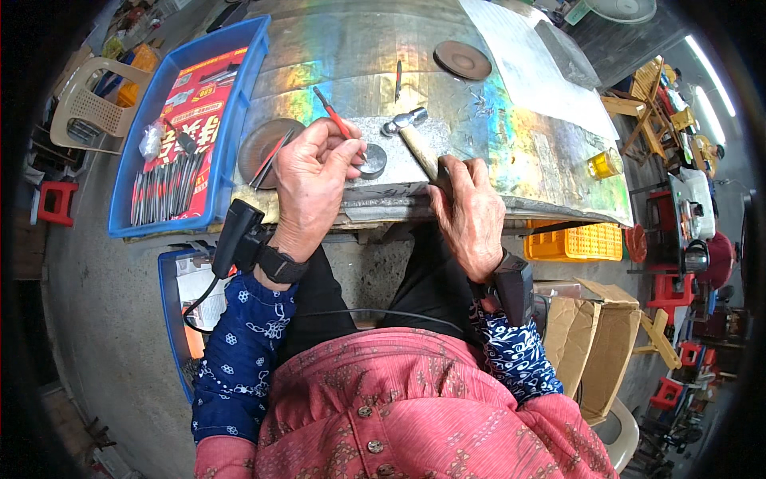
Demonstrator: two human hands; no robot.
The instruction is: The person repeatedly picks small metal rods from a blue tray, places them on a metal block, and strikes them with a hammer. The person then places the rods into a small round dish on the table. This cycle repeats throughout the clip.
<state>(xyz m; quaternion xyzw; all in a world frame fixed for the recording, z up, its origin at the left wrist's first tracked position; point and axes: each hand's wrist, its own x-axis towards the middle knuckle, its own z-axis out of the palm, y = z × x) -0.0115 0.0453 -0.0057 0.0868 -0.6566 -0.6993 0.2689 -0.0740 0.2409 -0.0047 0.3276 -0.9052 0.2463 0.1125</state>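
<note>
My left hand (315, 172) pinches a slim red-and-dark rod-like tool (332, 113), tilted up over the bench. Its exact kind is unclear. In my right hand (469, 209) is the end of a hammer's pale wooden handle; the hammer's metal head (405, 120) is over a pale stone-like block (415, 164). On that block, just right of my left fingers, lies a dark round metal piece (372, 162). A brown round dish (262, 144) sits partly behind my left hand, with thin red and dark tools (270, 160) across it. A similar tool (398, 80) lies beyond the hammer.
A blue tray (116, 209) on the left holds a red printed sheet and several thin tools (169, 188). Further back are a brown round dish (463, 61) and white sheet (535, 72). A yellowish jar (604, 164) stands right. Below are a yellow crate (576, 243) and cardboard box (586, 335).
</note>
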